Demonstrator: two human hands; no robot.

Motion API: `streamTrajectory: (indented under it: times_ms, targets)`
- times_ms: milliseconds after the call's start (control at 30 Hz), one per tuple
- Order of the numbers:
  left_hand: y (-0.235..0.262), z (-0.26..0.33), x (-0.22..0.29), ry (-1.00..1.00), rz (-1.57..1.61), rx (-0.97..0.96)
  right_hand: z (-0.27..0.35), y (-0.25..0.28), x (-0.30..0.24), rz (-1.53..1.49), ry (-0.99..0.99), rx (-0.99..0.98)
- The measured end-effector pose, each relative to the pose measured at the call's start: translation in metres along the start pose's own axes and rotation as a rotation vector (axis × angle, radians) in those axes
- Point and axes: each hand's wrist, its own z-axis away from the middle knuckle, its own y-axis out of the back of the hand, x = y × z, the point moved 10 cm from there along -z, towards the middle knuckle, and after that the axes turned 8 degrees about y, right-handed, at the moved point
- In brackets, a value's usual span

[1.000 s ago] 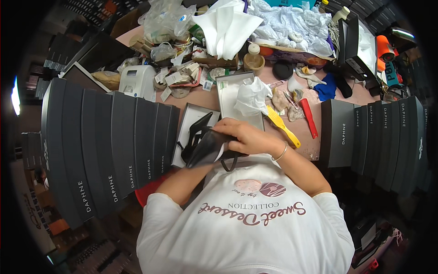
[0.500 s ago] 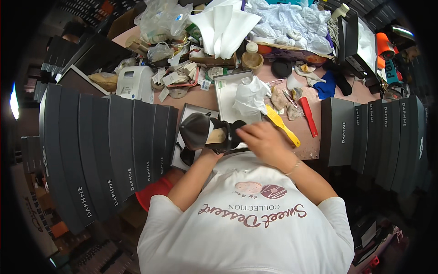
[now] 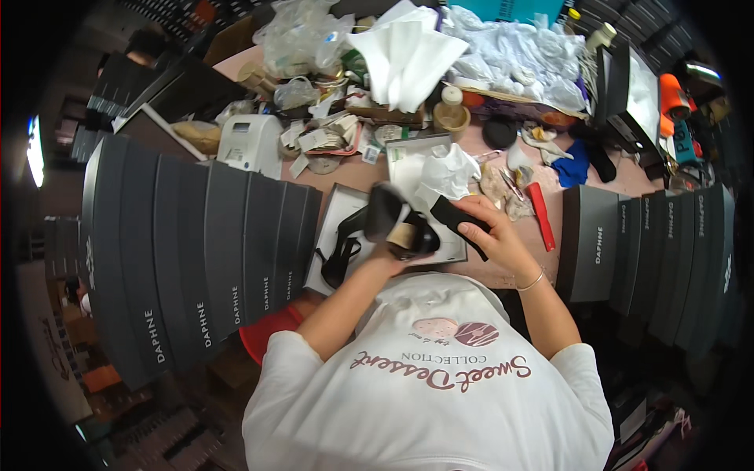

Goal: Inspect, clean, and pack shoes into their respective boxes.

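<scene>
Pink tabletop (image 3: 357, 177); black shoe (image 3: 402, 234), long axis toe-to-ten-thirty, held by left grip (image 3: 385, 258); black strip (image 3: 453, 218), parallel, clasped by right grip (image 3: 497, 235).

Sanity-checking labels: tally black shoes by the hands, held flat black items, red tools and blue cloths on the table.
Black shoes: 2 (held shoe, boxed shoe)
Held flat black item: 1
Red tool: 1
Blue cloth: 1
Total: 5
</scene>
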Motion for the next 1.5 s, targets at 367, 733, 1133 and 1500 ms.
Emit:
streamTrajectory:
  times_ms: [367, 733, 1133, 1500]
  targets:
    - [0.063, 0.128, 0.093, -1.006, -1.566, 0.997, 0.021, -0.006, 0.057, 0.241, -0.062, 0.114]
    - [0.09, 0.102, 0.124, -0.564, -0.195, 0.402, -0.039, 0.14, 0.12, 0.705, 0.011, 0.401]
    - [-0.099, 0.064, 0.045, 0.027, 0.197, -1.103, -0.1, 0.165, 0.195, 0.934, -0.083, 0.208]
    - [-0.09, 0.033, -0.039, 0.436, -0.075, -0.828, -0.066, -0.03, -0.092, 0.467, 0.573, 0.042]
